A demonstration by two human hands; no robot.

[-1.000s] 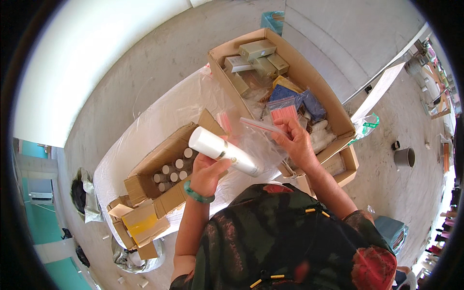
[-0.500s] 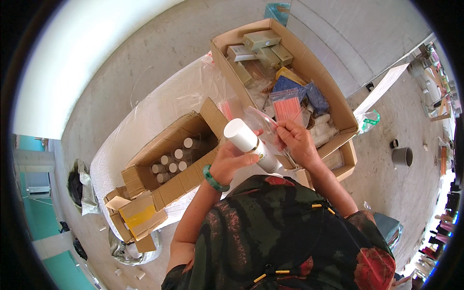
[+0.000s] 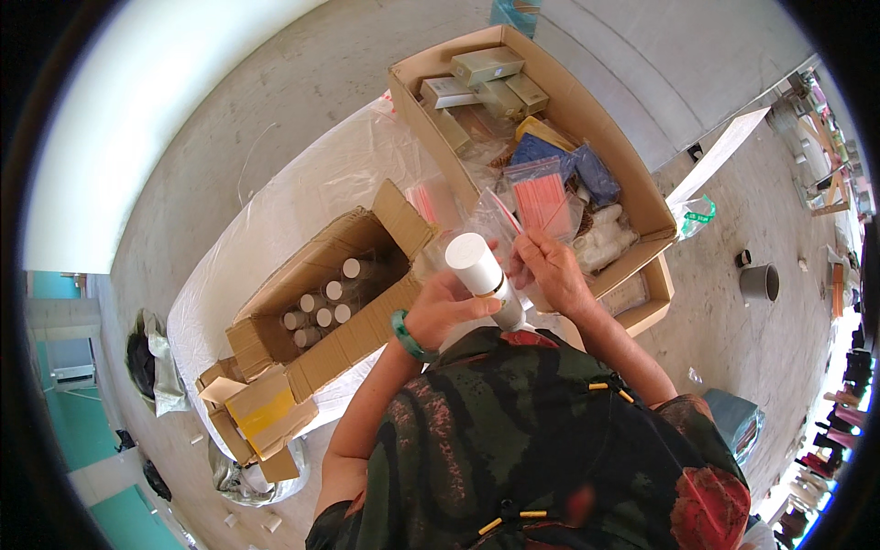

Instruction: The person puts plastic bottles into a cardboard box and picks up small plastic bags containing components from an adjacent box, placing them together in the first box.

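Observation:
My left hand (image 3: 434, 316), with a green bangle at the wrist, is closed around a white bottle (image 3: 473, 259). The bottle has a white cap and leans with its cap end up and away from me. Just right of it, my right hand (image 3: 555, 273) pinches a clear plastic zip bag (image 3: 496, 218) with a reddish strip along its edge. The bag's lower part is hidden behind the bottle and fingers. To the left, an open cardboard box (image 3: 353, 346) contains several bottles with white caps.
A larger open carton (image 3: 600, 92) stands ahead, holding small boxes (image 3: 488, 66), a blue packet (image 3: 543, 153) and pink sticks in a clear bag (image 3: 541, 203). White plastic sheeting (image 3: 302, 194) covers the table. A grey bucket (image 3: 760, 282) sits on the floor at right.
The bottle has moved right, closer to my right hand, and stands steeper. My right hand keeps its pinch on the zip bag and has shifted slightly left.

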